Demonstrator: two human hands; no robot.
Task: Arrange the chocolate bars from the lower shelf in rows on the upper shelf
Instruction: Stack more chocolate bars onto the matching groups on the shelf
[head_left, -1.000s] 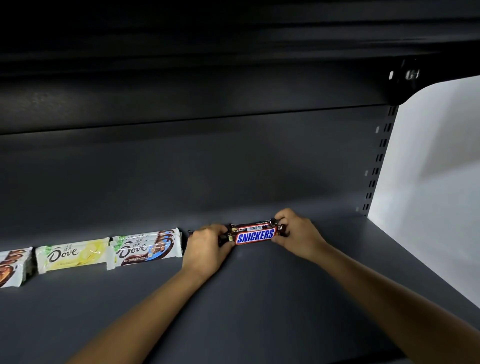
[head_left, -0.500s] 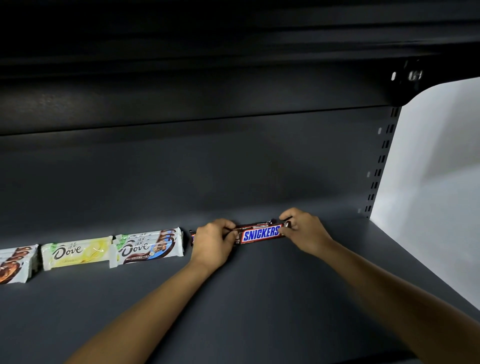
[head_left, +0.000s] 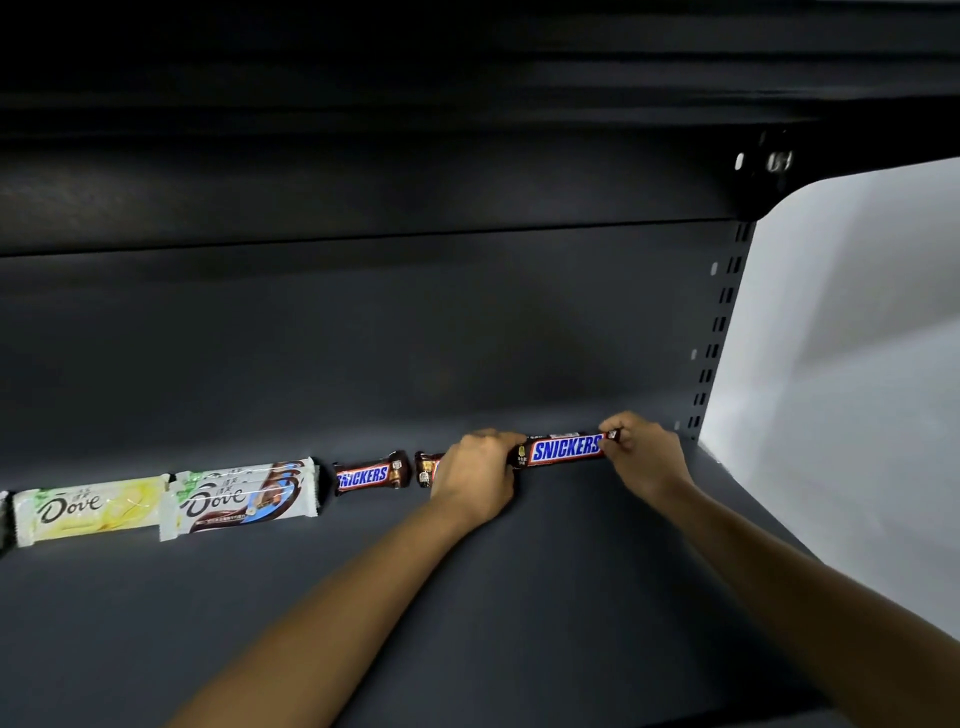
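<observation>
Snickers bar (head_left: 566, 448) shifted right; long axis left-right.

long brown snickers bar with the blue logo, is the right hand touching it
Touching. The head view shows the right hand pinching the right end of the long brown Snickers bar with curled fingers.

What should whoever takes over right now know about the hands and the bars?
Hands: left hand grips the left end of the long Snickers bar; right hand pinches its right end.
It is at the back of the shelf, ending the row.
Placed to its left: a half-hidden bar, a short Snickers bar, a Dove stack, a yellow Dove bar.
Left: let go, fetch more; lower shelf not in view.
</observation>
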